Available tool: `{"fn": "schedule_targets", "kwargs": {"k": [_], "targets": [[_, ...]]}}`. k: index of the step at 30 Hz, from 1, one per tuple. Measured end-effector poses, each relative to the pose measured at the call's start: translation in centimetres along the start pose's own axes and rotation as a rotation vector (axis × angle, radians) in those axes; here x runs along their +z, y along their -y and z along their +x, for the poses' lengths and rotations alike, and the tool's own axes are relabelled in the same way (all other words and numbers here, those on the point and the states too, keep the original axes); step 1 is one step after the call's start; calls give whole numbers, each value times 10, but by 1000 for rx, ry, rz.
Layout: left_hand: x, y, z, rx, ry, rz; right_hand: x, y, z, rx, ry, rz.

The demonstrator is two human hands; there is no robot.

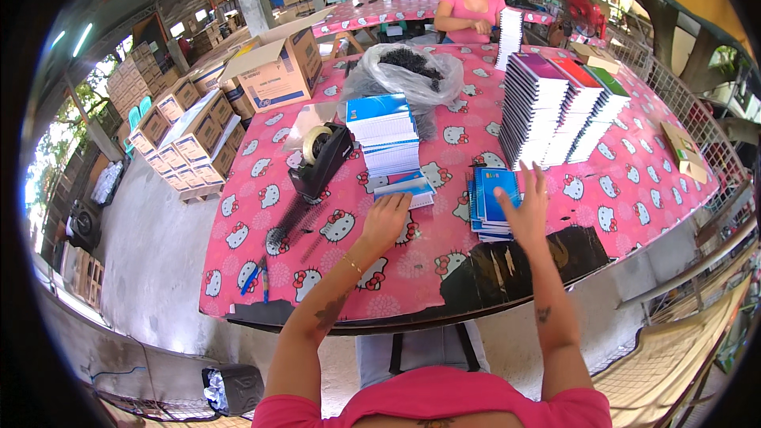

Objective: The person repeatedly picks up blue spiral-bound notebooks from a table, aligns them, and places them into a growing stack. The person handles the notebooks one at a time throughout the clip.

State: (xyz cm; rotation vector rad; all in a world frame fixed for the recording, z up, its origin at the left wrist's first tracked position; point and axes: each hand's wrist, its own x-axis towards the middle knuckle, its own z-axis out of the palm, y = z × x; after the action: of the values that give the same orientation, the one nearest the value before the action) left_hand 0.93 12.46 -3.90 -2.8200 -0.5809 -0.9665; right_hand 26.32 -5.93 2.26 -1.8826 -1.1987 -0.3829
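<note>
I have the left hand (386, 220) bent over the near edge of the blue-and-white booklet (408, 183), just in front of the tall paper stack (391, 152) — from over here I can't tell if it pinches. My right hand (526, 210) is open, fingers spread, by the small blue notebook pile (490, 190) on the pink table (428, 271). I think I'm at the picking-up step — the next move calls for a soft, even squeeze.

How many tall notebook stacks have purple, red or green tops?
3: the purple-topped stack, the red-topped stack and the green-topped stack, side by side beyond the right hand. Others may be hidden behind.
</note>
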Motion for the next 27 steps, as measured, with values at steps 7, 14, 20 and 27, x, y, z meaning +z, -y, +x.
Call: {"fn": "schedule_targets", "kwargs": {"k": [7, 14, 20, 27], "targets": [[-42, -72, -29, 136, 35, -188, 33, 51, -79, -3, 441, 715], [-33, -22, 5, -273, 26, -439, 20, 50, -92, 167, 578, 711], [10, 19, -16, -139, 53, -289, 26, 48, -104, 157, 427, 727], [-105, -30, 12, -159, -229, -252, 44, 30, -119, 420, 486, 1102]]}}
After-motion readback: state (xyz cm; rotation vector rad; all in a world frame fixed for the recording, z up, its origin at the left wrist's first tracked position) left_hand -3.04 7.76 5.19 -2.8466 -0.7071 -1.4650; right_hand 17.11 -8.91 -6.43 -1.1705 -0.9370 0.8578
